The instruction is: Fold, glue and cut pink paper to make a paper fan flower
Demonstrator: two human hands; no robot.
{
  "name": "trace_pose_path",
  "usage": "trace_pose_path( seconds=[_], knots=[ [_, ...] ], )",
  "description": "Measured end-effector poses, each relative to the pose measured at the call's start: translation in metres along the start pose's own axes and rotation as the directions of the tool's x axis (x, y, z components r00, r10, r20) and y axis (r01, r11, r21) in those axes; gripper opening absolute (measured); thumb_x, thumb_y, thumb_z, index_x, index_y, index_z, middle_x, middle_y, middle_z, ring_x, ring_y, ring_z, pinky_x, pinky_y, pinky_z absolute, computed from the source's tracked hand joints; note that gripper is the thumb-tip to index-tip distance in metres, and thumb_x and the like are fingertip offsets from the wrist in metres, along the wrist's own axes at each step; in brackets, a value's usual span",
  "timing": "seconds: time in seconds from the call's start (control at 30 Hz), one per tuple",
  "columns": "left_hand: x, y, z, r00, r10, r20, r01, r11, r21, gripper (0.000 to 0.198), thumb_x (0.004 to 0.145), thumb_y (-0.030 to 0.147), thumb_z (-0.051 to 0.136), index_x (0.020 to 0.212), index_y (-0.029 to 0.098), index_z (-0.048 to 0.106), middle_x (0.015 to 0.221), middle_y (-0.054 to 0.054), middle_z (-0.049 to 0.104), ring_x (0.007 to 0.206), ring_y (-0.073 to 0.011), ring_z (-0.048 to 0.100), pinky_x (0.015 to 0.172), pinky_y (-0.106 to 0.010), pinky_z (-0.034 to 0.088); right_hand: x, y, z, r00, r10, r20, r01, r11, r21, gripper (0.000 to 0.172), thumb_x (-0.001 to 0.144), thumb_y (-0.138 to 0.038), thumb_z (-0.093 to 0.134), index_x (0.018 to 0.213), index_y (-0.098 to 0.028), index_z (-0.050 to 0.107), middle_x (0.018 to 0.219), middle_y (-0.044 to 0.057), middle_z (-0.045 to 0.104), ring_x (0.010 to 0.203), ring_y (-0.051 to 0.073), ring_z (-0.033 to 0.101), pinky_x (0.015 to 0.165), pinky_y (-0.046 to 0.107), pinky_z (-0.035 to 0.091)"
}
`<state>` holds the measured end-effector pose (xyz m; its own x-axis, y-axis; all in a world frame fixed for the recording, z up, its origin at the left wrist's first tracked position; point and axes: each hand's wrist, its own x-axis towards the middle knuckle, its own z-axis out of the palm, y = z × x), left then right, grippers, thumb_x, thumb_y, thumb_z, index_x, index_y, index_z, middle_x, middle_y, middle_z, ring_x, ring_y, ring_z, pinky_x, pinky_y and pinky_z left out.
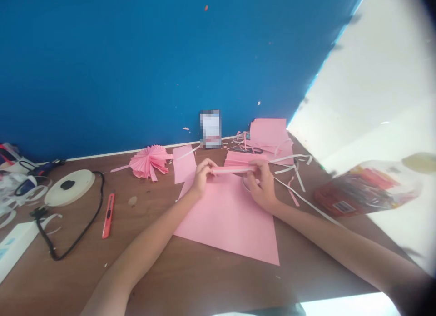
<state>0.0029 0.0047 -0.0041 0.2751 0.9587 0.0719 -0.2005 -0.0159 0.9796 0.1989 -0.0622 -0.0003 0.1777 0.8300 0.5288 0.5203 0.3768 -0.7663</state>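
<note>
My left hand (204,173) pinches the left end of a narrow folded pink paper strip (233,170), which has a white band along its side. At the other end, my right hand (261,186) closes its fingers round the same strip. The strip lies level between both hands, over the far edge of a large flat pink paper sheet (228,220). Whether strip and sheet are joined, I cannot tell. Just behind the strip sits a pleated pink paper piece (243,159), partly hidden by my right hand.
A pleated pink paper rosette (150,162) and a smaller pink sheet (184,164) lie left. Nearby are a red box cutter (108,216), a white disc (70,188) and a black cable (98,211). A phone (210,129) leans on the wall. A plastic bag (368,189) lies right.
</note>
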Motion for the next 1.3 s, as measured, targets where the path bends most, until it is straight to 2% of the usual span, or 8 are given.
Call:
trace_pose_path(
  seconds=[0.13,0.27,0.33,0.5,0.63,0.87,1.0,1.3],
  knots=[
    [-0.002,0.01,-0.001,0.882,-0.138,0.451,0.162,0.987,-0.015,0.017,0.069,0.023,0.042,0.069,0.012,0.055,0.068,-0.009,0.063,0.062,-0.0159,0.058,0.057,-0.026,0.042,0.002,0.002,-0.003,0.997,-0.012,0.083,0.003,0.994,0.108,0.021,0.085,-0.014,0.037,0.099,-0.022,0.049,0.069,-0.002,0.051,0.058,0.014,0.05,0.055,0.027,0.041],
    [-0.009,0.02,0.01,0.864,-0.208,0.458,0.172,0.978,0.118,0.035,0.086,0.04,0.037,0.096,0.014,0.058,0.07,-0.005,0.061,0.057,-0.0132,0.056,0.047,-0.021,0.036,0.001,-0.001,-0.005,0.955,-0.148,0.257,0.143,0.989,0.04,0.016,0.084,-0.014,0.04,0.092,-0.022,0.051,0.072,-0.001,0.055,0.062,0.014,0.052,0.06,0.028,0.042],
    [-0.014,0.024,0.019,0.829,-0.256,0.497,0.149,0.958,0.245,0.036,0.087,0.045,0.043,0.1,0.016,0.059,0.077,-0.005,0.063,0.065,-0.0129,0.058,0.056,-0.022,0.041,-0.001,-0.003,-0.004,0.934,-0.199,0.296,0.208,0.978,0.003,0.016,0.086,-0.017,0.042,0.098,-0.022,0.051,0.076,0.0,0.058,0.067,0.015,0.056,0.065,0.03,0.045],
    [-0.026,0.023,0.033,0.732,-0.308,0.607,0.168,0.946,0.277,0.041,0.086,0.051,0.047,0.088,0.013,0.06,0.082,-0.011,0.067,0.075,-0.0167,0.061,0.073,-0.03,0.048,-0.003,-0.002,0.001,0.96,-0.168,0.224,0.167,0.986,0.027,0.024,0.089,-0.027,0.047,0.112,-0.022,0.043,0.086,0.004,0.062,0.071,0.017,0.059,0.066,0.032,0.049],
    [-0.03,0.015,0.035,0.754,-0.281,0.594,0.203,0.959,0.196,0.041,0.088,0.049,0.045,0.089,0.01,0.059,0.086,-0.014,0.067,0.074,-0.0172,0.063,0.074,-0.033,0.049,0.0,-0.003,0.002,0.968,-0.084,0.235,0.08,0.996,0.025,0.019,0.089,-0.034,0.051,0.105,-0.023,0.051,0.087,0.003,0.064,0.071,0.015,0.061,0.065,0.03,0.049],
    [-0.027,0.013,0.033,0.835,-0.261,0.484,0.225,0.965,0.132,0.039,0.084,0.048,0.052,0.101,0.013,0.052,0.083,-0.011,0.067,0.068,-0.0168,0.064,0.066,-0.031,0.049,0.009,-0.009,0.002,0.94,-0.144,0.31,0.161,0.986,-0.03,0.015,0.091,-0.028,0.048,0.099,-0.023,0.059,0.089,0.003,0.064,0.079,0.015,0.059,0.069,0.029,0.047],
    [-0.024,0.015,0.032,0.855,-0.296,0.425,0.258,0.955,0.147,0.042,0.086,0.054,0.044,0.096,0.014,0.052,0.07,-0.007,0.066,0.054,-0.0138,0.059,0.054,-0.026,0.047,0.007,-0.008,0.001,0.964,-0.172,0.203,0.185,0.981,-0.049,0.014,0.091,-0.025,0.047,0.1,-0.022,0.058,0.093,0.005,0.063,0.083,0.017,0.058,0.069,0.031,0.047],
    [-0.021,0.013,0.028,0.804,-0.379,0.459,0.331,0.926,0.183,0.023,0.085,0.036,0.043,0.088,0.016,0.051,0.054,-0.001,0.058,0.039,-0.0105,0.048,0.038,-0.02,0.037,0.0,-0.004,0.002,0.912,-0.275,0.305,0.331,0.932,-0.146,0.02,0.086,-0.014,0.047,0.101,-0.025,0.055,0.089,0.003,0.065,0.079,0.017,0.057,0.072,0.031,0.046]
  ],
)
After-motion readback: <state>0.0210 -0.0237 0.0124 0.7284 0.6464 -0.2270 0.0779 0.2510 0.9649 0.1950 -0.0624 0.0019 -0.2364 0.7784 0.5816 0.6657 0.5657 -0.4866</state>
